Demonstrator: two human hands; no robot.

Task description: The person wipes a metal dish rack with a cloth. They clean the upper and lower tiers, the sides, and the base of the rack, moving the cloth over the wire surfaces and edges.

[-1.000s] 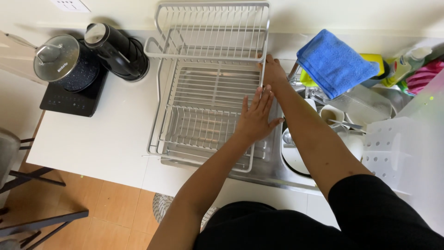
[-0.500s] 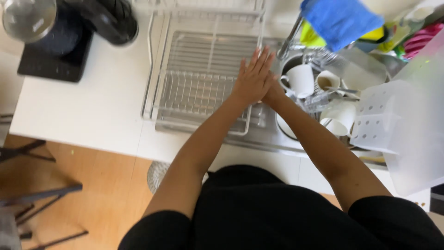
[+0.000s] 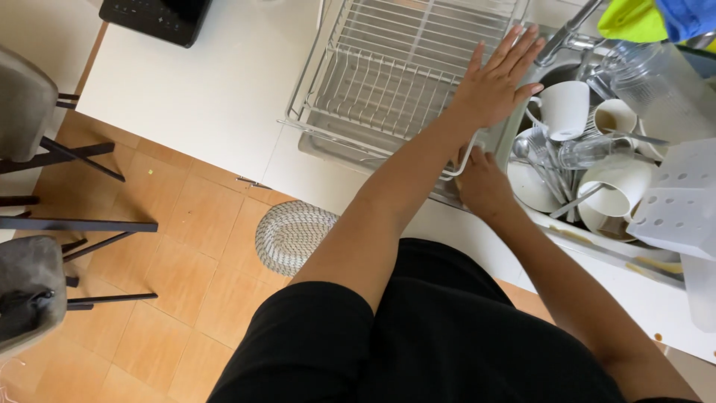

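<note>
— Where's the dish rack [image 3: 388, 82] now?

— On the white tabletop [image 3: 216, 89], hard against the sink [image 3: 522, 149]. A second ago both hands were over its near right corner; now they've split.

— How?

— The left hand [image 3: 496, 86] lies flat at the rack's right edge, fingers [image 3: 514, 45] spread, gripping nothing. The right hand [image 3: 483, 186] has dropped to the rack's near right corner, fingers seemingly curled on the wire rim; I can't tell how tightly.

— And beyond the rack?

— Mugs [image 3: 567, 108] and cutlery [image 3: 552, 168] crowd the sink.
</note>
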